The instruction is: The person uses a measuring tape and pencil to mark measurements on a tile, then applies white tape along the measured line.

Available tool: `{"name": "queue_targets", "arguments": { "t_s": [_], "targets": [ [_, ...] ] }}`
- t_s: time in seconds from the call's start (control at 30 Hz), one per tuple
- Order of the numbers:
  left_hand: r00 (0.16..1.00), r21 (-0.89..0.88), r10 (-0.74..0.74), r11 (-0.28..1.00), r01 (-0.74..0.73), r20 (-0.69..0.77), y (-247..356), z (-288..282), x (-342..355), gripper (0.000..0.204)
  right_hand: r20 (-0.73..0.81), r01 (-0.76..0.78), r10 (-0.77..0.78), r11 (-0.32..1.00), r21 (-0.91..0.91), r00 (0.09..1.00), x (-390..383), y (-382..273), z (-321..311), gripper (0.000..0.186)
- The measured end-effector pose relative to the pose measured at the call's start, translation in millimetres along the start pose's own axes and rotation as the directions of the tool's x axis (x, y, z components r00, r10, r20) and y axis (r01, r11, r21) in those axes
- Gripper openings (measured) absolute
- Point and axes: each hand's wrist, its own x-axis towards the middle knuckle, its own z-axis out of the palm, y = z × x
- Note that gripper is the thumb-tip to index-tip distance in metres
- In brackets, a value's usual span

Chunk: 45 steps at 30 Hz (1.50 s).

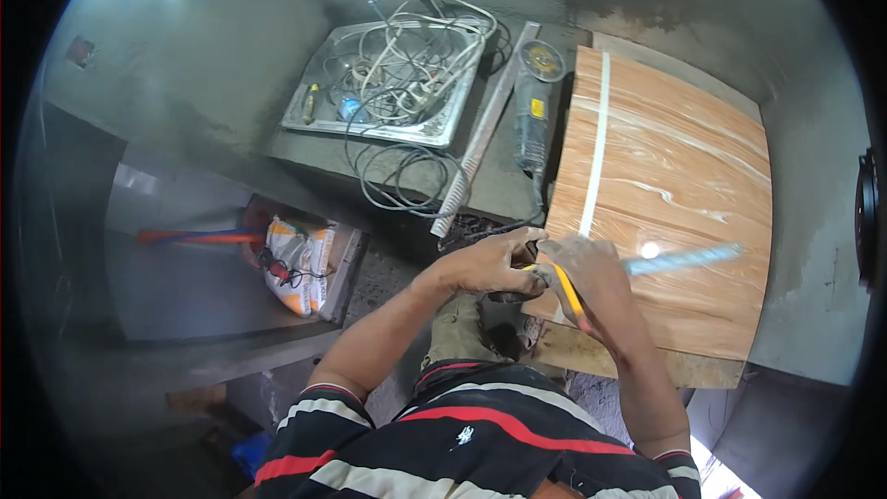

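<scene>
Basically, both hands meet at the near-left edge of a wood-look board, which lies from twelve to four o'clock of them. The board has its long axis roughly twelve to six, tipped slightly toward one; the right hand is nearer, over the edge, the left hand just beside it at nine.

Right hand: curled in a grip around a yellow strip, thin, bent, orange-red at its lower end, slanting from about ten to five o'clock. A pale bluish strip, motion-blurred, sticks out from the right hand toward three o'clock, above the board; can't tell if it's part of the same tool. Left hand: fingers bent, thumb by the yellow strip's upper end; can't tell whether it grips anything.

Board looks glossy, orange-brown, wavy pale grain running mostly crosswise, with a straight white stripe near its left side and a bright light spot on top.

Around: on the grey worktop, a grinder at twelve, a long metal bar at eleven, a tray of tangled cables beyond it.
</scene>
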Motion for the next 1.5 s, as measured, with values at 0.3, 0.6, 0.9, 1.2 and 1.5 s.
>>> {"name": "queue_targets", "arguments": {
  "t_s": [0.3, 0.6, 0.9, 1.2, 1.5],
  "targets": [
    [0.897, -0.394, -0.072, 0.912, -0.119, -0.437, -33, -153, -114, 0.079, -0.445, -0.082, 0.390, 0.818, 0.569, 0.806, 17, -23, -15, 0.019],
    [-0.108, -0.011, 0.045, 0.880, 0.475, -0.993, -275, -438, -222, 0.065, -0.274, -0.608, 0.683, 0.729, 0.315, 0.677, 65, -14, 72, 0.023],
    [-0.100, 0.160, 0.324, 0.684, 0.712, -0.941, -361, -493, -202, 0.058, 0.064, -0.778, 0.776, 0.629, 0.014, 0.628, 105, -50, 137, 0.039],
    [-0.151, 0.072, 0.276, 0.658, 0.750, -0.949, -366, -483, -187, 0.057, 0.022, -0.726, 0.726, 0.686, 0.052, 0.688, 133, -14, 201, 0.042],
    [-0.165, 0.167, 0.325, 0.782, 0.601, -0.931, -356, -458, -190, 0.065, 0.440, -0.753, 0.798, 0.028, 0.657, 0.413, 139, -15, 237, 0.019]
  ]
}}
